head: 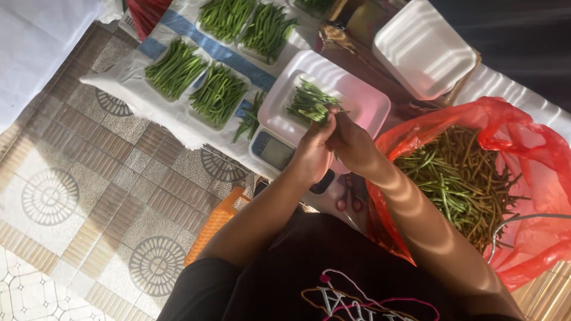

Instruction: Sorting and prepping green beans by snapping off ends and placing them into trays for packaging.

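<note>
Your left hand (312, 156) and your right hand (351, 141) are pressed together, and both are closed around one bundle of green beans (310, 104). The beans are thin, long and bright green, cut to nearly the same length, and they fan out above your fingers over a white foam tray (363, 95) that sits on a small digital scale (275, 151).

To the right of your hands, a red plastic bag (523, 154) lies open and holds a big loose heap of beans (these look darker, some brownish). Beyond your hands and to the left, four filled trays (196, 83) of beans lie side by side on a white and blue cloth (137, 95). A stack of empty foam trays (422, 47) stands beyond your right hand.

All of it lies on the floor (89, 196), which has brown and grey patterned tiles with round ornaments, and strong sunlight falls across it. An orange plastic thing (217, 219) shows under your left forearm.
</note>
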